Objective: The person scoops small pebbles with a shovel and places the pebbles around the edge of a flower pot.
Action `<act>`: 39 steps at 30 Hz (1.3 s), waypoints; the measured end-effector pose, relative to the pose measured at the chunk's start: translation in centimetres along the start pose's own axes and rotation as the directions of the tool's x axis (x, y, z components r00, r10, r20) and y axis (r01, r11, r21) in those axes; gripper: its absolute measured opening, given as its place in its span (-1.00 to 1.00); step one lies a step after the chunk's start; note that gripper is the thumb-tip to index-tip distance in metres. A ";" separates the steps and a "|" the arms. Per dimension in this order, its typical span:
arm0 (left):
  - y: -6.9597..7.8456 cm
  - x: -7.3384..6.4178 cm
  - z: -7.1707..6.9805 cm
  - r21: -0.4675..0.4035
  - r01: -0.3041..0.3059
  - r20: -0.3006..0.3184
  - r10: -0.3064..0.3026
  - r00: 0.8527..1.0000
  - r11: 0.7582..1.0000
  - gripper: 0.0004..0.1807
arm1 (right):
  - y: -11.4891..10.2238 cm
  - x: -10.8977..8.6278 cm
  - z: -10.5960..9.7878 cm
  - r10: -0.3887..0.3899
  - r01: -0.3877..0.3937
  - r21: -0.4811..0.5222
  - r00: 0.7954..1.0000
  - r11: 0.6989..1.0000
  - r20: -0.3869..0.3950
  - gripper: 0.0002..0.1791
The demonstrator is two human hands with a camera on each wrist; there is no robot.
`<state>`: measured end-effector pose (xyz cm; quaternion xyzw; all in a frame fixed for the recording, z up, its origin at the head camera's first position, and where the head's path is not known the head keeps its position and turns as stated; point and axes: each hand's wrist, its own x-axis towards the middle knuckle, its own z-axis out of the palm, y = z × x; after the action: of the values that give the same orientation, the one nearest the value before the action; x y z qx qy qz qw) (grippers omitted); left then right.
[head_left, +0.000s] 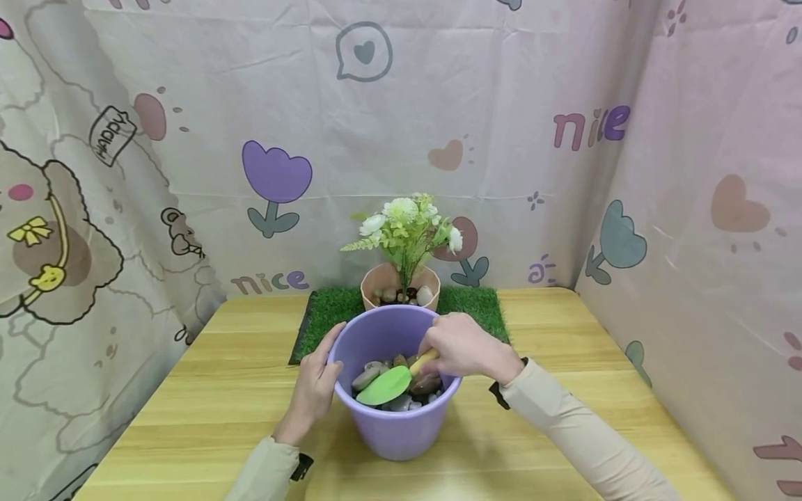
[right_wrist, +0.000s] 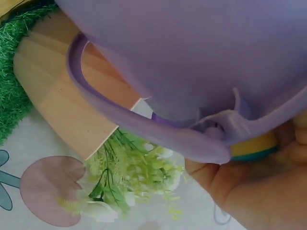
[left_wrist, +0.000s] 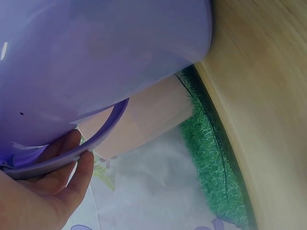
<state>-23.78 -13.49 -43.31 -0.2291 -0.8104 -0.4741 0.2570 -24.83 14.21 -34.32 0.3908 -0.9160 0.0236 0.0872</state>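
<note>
A purple bucket (head_left: 402, 435) with stones (head_left: 366, 378) in its bottom stands on the table. At the bucket's left side my left hand (head_left: 315, 388) grips the rim, thumb over the edge; the left wrist view shows its fingers around the bucket's handle (left_wrist: 103, 132). My right hand (head_left: 466, 342) reaches over the right rim and holds a small trowel by its yellow grip (head_left: 424, 362). The green blade of the trowel (head_left: 384, 387) lies over the stones, pointing left. In the right wrist view the bucket wall hides most of the trowel.
Behind the bucket, a pinkish planter (head_left: 370, 282) with stones and white flowers (head_left: 401, 211) stands on a green turf mat (head_left: 482, 309). The wooden table (head_left: 207, 396) extends to both sides. A printed cloth (head_left: 388, 125) hangs around the back and sides.
</note>
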 end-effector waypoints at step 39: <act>0.0 0.2 -0.7 0.009 0.001 0.076 -0.002 0.997 1.000 -0.33 | 2.2 0.0 0.8 0.111 -0.101 0.052 0.965 0.994 -0.237 -0.89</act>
<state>-23.78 -14.13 -42.88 -0.2453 -0.8218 -0.4615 0.2267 -26.54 15.67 -35.06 0.3374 -0.9177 0.0932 0.1878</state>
